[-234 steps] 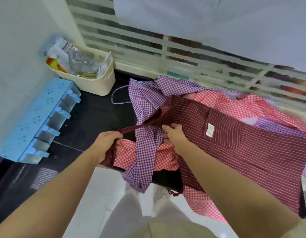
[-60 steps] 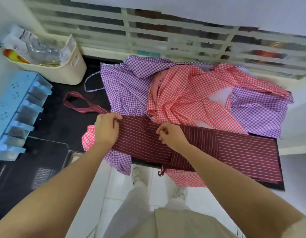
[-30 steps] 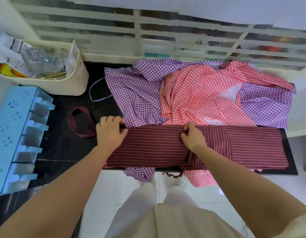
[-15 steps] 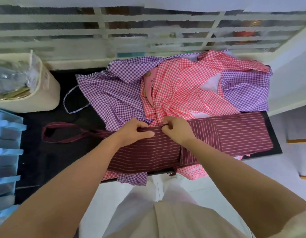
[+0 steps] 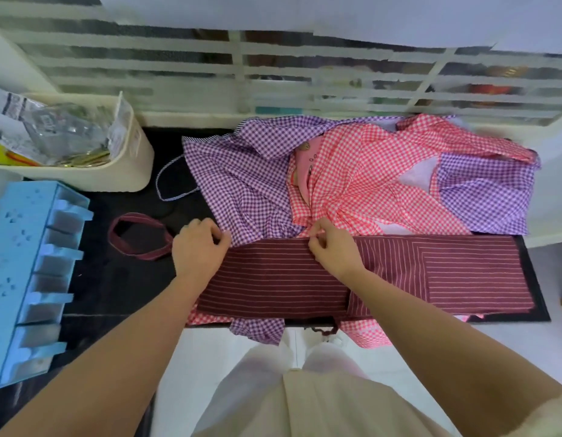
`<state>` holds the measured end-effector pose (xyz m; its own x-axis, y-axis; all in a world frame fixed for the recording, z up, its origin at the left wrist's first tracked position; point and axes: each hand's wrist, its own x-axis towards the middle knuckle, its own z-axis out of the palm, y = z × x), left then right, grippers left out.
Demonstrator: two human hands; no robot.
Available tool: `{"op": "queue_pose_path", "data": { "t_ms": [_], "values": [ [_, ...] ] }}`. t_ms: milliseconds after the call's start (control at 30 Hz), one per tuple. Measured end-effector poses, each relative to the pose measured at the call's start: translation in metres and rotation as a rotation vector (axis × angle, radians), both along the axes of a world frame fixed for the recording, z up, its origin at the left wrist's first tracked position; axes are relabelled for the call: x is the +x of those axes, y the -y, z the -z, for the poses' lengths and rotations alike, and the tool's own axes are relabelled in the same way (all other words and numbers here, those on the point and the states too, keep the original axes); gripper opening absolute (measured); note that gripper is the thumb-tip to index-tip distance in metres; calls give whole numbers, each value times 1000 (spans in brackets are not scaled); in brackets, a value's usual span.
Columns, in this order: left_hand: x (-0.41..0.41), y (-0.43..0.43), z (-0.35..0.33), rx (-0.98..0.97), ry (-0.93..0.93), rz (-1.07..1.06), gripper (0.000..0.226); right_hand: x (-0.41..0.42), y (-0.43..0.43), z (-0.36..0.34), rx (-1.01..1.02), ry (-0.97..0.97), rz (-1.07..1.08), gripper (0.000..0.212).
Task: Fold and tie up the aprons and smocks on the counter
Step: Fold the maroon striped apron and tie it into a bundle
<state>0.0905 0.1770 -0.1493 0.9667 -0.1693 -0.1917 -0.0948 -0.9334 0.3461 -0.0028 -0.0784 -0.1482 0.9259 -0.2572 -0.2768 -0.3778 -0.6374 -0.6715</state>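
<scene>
A maroon striped apron lies folded into a long band along the front edge of the black counter. My left hand grips its far left corner, fingers curled over the fold. My right hand pinches the far edge near the middle. The apron's neck strap lies looped on the counter to the left. Behind the band sprawl a purple checked smock and a red checked smock, crumpled together.
A cream bin full of plastic packets stands at the back left. A light blue plastic rack lies along the left. Slatted windows run behind the counter. Checked cloth hangs over the front edge above white floor.
My hands have moved apart along the far edge of the maroon band, the left going back to its left corner. The strap loop lies more bunched. The camera has shifted back left.
</scene>
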Motion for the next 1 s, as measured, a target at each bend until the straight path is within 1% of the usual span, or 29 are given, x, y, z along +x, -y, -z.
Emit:
{"op": "queue_pose_path", "data": {
  "t_ms": [33, 67, 133, 167, 200, 267, 300, 333, 367, 400, 433, 467, 567, 633, 667, 700, 767, 833, 867, 933, 967, 1000],
  "values": [
    [-6, -8, -1, 9, -112, -98, 41, 1, -8, -3, 29, 0, -38, 6],
    [-12, -15, 1, 34, -247, -169, 53, 2, -15, -3, 61, -45, -73, 5],
    [-26, -27, 3, 34, -467, -281, 68, 5, -27, 1, 145, -218, -152, 7],
    [-33, -31, 6, 17, -545, -328, 69, 5, -32, 4, 151, -304, -201, 11],
    [-40, -34, 7, -11, -612, -363, 67, 5, -35, 8, 129, -362, -244, 20],
    [-50, -37, 14, -85, -724, -465, 61, 2, -38, 14, 101, -413, -293, 39],
    [-54, -39, 18, -119, -730, -518, 60, 1, -39, 15, 110, -415, -293, 44],
    [-57, -40, 22, -119, -686, -550, 62, 0, -39, 16, 129, -416, -285, 48],
    [-61, -42, 24, -91, -611, -558, 69, -1, -41, 16, 152, -417, -279, 51],
    [-63, -43, 27, -68, -565, -543, 77, -2, -41, 15, 172, -418, -268, 53],
    [-67, -41, 27, -85, -561, -519, 82, -3, -43, 15, 191, -417, -258, 54],
    [-70, -39, 28, -142, -581, -505, 80, -4, -44, 15, 209, -414, -243, 55],
    [-76, -33, 25, -303, -615, -530, 51, -9, -45, 13, 270, -407, -195, 53],
    [-75, -31, 21, -479, -569, -602, 30, -11, -45, 10, 358, -421, -128, 51],
    [-77, -28, 17, -558, -525, -596, 20, -12, -43, 9, 417, -438, -78, 48],
    [-79, -23, 12, -583, -445, -531, 16, -13, -41, 7, 480, -452, -27, 46],
    [-78, -8, 3, -591, -269, -342, 17, -14, -34, 2, 612, -461, 74, 40],
    [-78, 20, -13, -642, -101, -82, 23, -16, -25, -3, 739, -445, 171, 40],
    [-79, 38, -19, -610, -14, 103, 26, -20, -17, -6, 801, -423, 221, 45],
    [-85, 77, -26, -427, 128, 459, 27, -27, 0, -8, 922, -362, 310, 57],
    [-92, 97, -27, -352, 163, 605, 24, -33, 11, -7, 973, -328, 356, 62],
    [-101, 118, -28, -306, 156, 724, 21, -40, 24, -6, 1016, -291, 418, 65]
  ]
}}
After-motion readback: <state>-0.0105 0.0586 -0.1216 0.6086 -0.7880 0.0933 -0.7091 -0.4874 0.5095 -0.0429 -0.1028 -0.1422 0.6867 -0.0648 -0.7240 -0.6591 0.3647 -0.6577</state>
